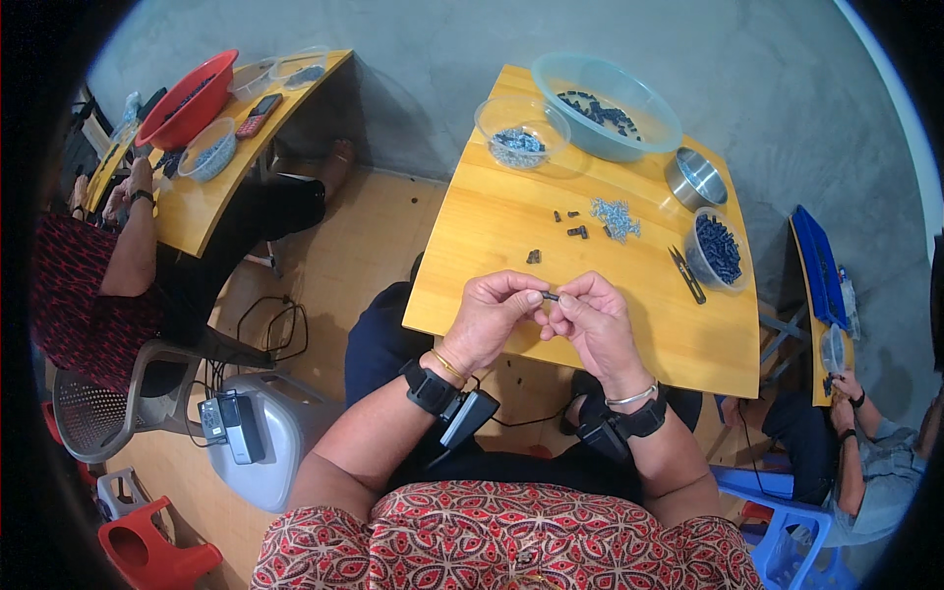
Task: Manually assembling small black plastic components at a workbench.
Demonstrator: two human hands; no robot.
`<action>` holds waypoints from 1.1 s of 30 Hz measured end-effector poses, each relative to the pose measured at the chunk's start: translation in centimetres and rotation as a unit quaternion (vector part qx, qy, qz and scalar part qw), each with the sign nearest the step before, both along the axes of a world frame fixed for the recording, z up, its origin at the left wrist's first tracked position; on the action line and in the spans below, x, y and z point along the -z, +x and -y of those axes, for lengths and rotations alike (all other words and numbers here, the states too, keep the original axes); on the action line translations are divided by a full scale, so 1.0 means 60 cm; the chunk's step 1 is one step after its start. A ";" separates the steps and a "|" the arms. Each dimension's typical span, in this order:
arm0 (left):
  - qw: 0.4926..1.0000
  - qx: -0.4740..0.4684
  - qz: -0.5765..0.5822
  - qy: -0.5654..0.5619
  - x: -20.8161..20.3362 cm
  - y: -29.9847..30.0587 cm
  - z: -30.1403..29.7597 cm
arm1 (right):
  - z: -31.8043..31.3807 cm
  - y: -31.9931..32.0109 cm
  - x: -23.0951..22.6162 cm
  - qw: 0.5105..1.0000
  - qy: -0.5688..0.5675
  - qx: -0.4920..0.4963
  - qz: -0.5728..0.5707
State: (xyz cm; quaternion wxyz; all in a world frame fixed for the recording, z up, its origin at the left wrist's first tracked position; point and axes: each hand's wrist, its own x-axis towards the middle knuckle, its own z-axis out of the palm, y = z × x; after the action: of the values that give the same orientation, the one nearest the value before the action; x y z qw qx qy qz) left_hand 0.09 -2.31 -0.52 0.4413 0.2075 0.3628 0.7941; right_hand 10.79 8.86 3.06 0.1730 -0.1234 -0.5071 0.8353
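Concrete flooring is surrounding a yellow wooden desk (511, 226), where the left hand (492, 320) and right hand (595, 320) are meeting at its 6 o'clock edge, both pinching a small black part (551, 295) between fingertips. Loose screws (615, 218) are lying toward 1 o'clock, a blue bowl (644, 133) sitting at 12.

A small assembly workshop: bowls (607, 118) of tiny parts stand on the wooden table (511, 226), with co-workers' tables either side.

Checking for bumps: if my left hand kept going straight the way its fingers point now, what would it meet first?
Most likely the right hand: the left hand points right, both pinching the same small dark part. Depth is hard to judge.
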 end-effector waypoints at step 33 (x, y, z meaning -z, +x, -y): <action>0.993 0.001 -0.110 -0.036 -0.005 0.010 -0.007 | -0.016 0.023 0.009 0.912 0.396 0.053 0.096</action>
State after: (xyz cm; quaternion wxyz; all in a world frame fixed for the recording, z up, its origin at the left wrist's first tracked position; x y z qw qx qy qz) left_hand 0.71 -1.88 -0.23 0.4065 0.2780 0.4374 0.7524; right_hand 12.15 9.80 2.52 0.2021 -0.1507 -0.8034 0.5395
